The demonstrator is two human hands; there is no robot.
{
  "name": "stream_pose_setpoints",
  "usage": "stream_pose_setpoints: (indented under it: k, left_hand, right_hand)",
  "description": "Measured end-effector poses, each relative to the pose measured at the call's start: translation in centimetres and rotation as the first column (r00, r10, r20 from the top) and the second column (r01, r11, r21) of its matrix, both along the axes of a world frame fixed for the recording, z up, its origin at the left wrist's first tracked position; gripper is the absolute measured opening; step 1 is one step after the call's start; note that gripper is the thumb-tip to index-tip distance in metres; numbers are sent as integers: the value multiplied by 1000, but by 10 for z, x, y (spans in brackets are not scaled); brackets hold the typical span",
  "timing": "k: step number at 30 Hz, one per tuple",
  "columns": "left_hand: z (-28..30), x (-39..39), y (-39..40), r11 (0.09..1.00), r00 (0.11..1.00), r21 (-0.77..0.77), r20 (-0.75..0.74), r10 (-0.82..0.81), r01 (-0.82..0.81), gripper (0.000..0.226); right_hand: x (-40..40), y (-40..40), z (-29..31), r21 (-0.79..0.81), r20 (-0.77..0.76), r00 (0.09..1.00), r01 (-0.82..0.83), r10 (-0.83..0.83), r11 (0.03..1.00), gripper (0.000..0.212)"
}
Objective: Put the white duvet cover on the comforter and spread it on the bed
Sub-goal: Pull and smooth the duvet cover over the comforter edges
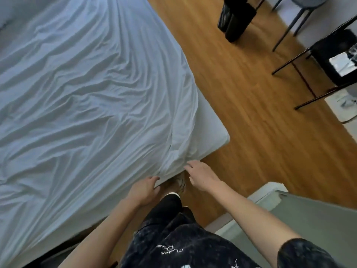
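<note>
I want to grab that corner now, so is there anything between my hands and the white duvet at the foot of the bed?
Nothing visible is in the way. The left hand is already at the hanging edge of the duvet, and the right hand hovers just beside the bunched corner, fingers relaxed. Only a shoe sits on the floor below them.

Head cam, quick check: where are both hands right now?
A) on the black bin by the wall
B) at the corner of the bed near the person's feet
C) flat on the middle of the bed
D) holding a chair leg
B: the left hand and right hand both reach the hanging edge of the white duvet cover at the near corner of the bed.
</note>
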State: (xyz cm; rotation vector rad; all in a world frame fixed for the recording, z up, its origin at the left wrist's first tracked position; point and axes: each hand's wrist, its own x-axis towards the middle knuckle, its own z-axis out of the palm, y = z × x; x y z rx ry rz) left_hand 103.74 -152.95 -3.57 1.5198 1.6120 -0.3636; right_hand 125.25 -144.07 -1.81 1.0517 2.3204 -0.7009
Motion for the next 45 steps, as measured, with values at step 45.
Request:
stream_pose_setpoints:
  k: [45]
  left_hand:
    - [-212, 177, 132, 94, 130, 720, -6, 991, -687, 40]
  right_hand:
    - [48, 142, -244, -373, -447, 847, 116, -288, 921, 86]
